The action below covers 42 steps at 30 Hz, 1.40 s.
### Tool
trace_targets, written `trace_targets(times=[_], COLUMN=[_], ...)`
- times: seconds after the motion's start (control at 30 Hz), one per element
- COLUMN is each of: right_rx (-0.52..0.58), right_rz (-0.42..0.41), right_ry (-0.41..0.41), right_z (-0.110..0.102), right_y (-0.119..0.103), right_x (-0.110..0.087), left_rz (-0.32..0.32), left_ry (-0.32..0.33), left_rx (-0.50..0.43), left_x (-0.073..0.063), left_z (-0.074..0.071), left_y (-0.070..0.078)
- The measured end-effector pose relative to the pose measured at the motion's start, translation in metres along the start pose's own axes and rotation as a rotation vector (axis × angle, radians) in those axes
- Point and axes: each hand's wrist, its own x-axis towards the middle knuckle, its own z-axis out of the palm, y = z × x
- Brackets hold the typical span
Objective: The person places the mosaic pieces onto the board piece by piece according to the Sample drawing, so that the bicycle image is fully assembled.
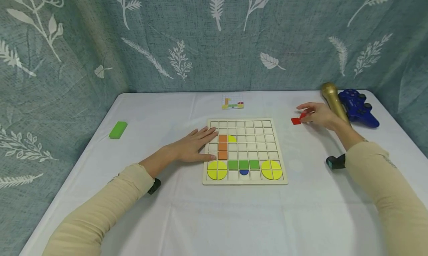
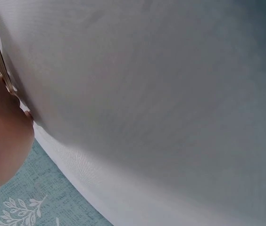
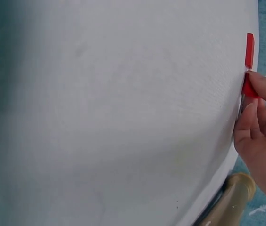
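Note:
A pale wooden grid board [image 1: 250,138] lies mid-table. My left hand [image 1: 192,146] rests on its left edge, fingers straight and spread. In the grid are a column of orange squares [image 1: 222,146], a yellow quarter piece [image 1: 231,139], green squares [image 1: 243,165], a blue semicircle [image 1: 244,172] and two yellow circles [image 1: 271,170] made of quarters. Right of the board, my right hand [image 1: 319,115] pinches a red tile [image 3: 249,88] between thumb and fingers, its shape partly hidden. Another red tile [image 1: 295,121] lies flat just beside the fingertips.
Behind the board lies a small pattern card [image 1: 232,101]. A green block [image 1: 118,130] sits at the far left. At the back right, a gold microphone [image 1: 334,100] and a blue game controller [image 1: 358,108] lie close to my right wrist. Patterned cloth [image 1: 214,55] hangs behind the table.

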Motion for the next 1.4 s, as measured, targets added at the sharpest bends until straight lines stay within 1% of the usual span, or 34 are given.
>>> trace_targets(times=[0.23, 0.3, 0.37, 0.5, 0.7, 0.87, 0.93, 1.07, 1.17, 1.3, 1.4], right_rx=[0.053, 0.062, 0.048, 0.040, 0.070, 0.008, -0.002, 0.037, 0.053, 0.048, 0.037], right_rz=[-0.030, -0.034, -0.038, -0.054, -0.082, -0.111, -0.125, -0.143, -0.164, -0.200, -0.211], right_ry=[0.058, 0.061, 0.058, 0.011, -0.079, -0.180, -0.220, -0.290, -0.327, -0.376, -0.403], right_z=[-0.005, -0.007, -0.009, -0.008, 0.001, 0.012, 0.017, 0.030, 0.041, 0.054, 0.063], right_y=[0.002, 0.001, -0.001, -0.008, -0.019, -0.026, -0.029, -0.036, -0.042, -0.049, -0.054], right_x=[-0.003, -0.006, -0.008, -0.015, -0.025, -0.031, -0.032, -0.035, -0.038, -0.041, -0.043], left_rz=[0.009, 0.009, 0.003, -0.005, 0.002, 0.010, 0.012, 0.012, 0.012, 0.012, 0.011], left_ry=[0.001, 0.000, -0.003, -0.005, -0.004, 0.000, 0.002, 0.004, 0.005, 0.007, 0.005], left_rx=[-0.002, 0.000, 0.006, 0.007, 0.002, -0.001, -0.003, -0.003, 0.000, 0.000, -0.003], left_x=[0.000, 0.000, 0.000, 0.000, 0.000, -0.001, -0.001, -0.001, 0.000, 0.000, 0.000], left_z=[0.000, -0.001, -0.001, -0.001, -0.003, -0.003, -0.002, -0.001, -0.001, -0.001, -0.001], left_y=[0.001, 0.001, 0.001, 0.000, 0.002, 0.002, 0.002, 0.001, 0.001, 0.001, 0.001])
